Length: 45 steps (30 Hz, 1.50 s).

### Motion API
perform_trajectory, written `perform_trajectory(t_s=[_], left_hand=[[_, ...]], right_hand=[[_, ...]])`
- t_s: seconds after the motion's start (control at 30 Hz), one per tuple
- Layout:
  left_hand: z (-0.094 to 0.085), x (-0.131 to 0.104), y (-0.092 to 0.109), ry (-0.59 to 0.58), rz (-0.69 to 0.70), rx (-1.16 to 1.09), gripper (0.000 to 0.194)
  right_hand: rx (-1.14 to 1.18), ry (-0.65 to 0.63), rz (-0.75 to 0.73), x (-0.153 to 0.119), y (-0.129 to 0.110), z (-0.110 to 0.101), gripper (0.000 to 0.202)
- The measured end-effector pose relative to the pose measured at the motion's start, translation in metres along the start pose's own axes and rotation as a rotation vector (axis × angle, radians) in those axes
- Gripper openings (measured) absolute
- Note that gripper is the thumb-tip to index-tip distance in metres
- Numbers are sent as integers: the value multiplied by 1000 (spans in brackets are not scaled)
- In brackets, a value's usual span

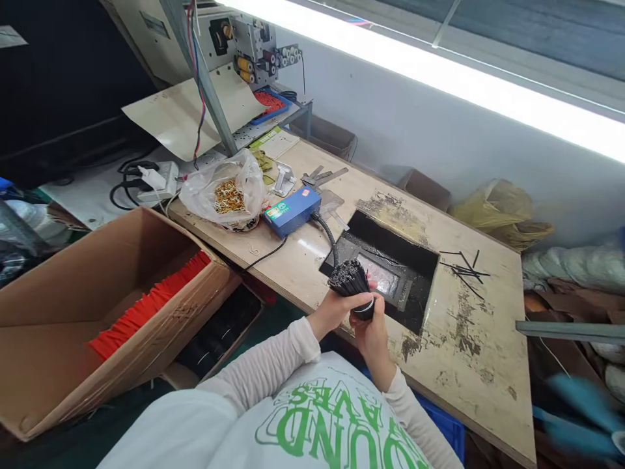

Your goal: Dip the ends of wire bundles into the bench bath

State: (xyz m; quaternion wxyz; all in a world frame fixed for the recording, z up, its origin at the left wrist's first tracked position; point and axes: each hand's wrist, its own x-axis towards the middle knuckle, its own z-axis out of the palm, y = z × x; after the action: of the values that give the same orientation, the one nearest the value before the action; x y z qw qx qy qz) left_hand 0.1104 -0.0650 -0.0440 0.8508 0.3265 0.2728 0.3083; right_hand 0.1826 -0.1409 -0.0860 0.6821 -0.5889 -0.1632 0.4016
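Note:
A thick bundle of thin black wires [350, 279] is held over the near edge of the wooden table, its many light tips pointing up and away. A white band circles it near its lower end. My left hand [336, 309] wraps the bundle from the left, thumb stretched across it. On the right, my right hand [374, 332] grips the lower end beside the white band. Just beyond both hands lies a black recessed tray [422, 273] with a shiny plate in it. Several loose black wires [463, 268] lie on the table at the right.
A cardboard box [161, 339] with red wire bundles stands at the left. On the table [493, 365] are a blue box [293, 212] with a cable, a plastic bag [195, 192] of small gold parts and metal tools [325, 176]. A blurred blue fan [581, 417] is at the lower right.

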Motion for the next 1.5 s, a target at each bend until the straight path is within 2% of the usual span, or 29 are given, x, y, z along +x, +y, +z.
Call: perform_trajectory(t_s=[0.1, 0.23, 0.33, 0.43, 0.53, 0.6, 0.67, 0.77, 0.97, 1.07, 1.4, 1.5], left_hand=[[-5, -6, 2, 63, -11, 142, 42], [-8, -10, 2, 49, 60, 351, 35], [-6, -12, 0, 76, 125, 426, 34], [0, -15, -3, 133, 160, 451, 37], [5, -19, 2, 122, 144, 509, 42], [4, -20, 11, 14, 140, 560, 54], [1, -20, 21, -130, 117, 583, 63], [-3, -18, 30, -245, 60, 584, 63], [-1, -21, 25, -164, 96, 692, 49], [3, -23, 27, -159, 108, 756, 50], [6, -22, 30, -122, 127, 776, 44], [7, -21, 29, -103, 109, 766, 48]], right_hand=[[-93, -38, -119, 6, -2, -15, 31], [-520, -157, -396, 8, -17, -32, 36], [-806, -265, -592, 1, -24, -25, 46], [-847, -284, -669, -2, -20, -10, 48], [-756, -210, -609, 1, -13, -1, 38], [-677, -204, -503, 2, -11, 0, 31], [-599, -255, -415, 2, -11, -1, 30], [-542, -342, -370, -2, -13, -2, 29], [-537, -335, -452, -6, -15, -2, 20], [-523, -346, -462, -5, -16, -3, 17], [-558, -359, -406, -1, -18, -2, 26], [-552, -353, -418, 1, -21, 0, 27]])
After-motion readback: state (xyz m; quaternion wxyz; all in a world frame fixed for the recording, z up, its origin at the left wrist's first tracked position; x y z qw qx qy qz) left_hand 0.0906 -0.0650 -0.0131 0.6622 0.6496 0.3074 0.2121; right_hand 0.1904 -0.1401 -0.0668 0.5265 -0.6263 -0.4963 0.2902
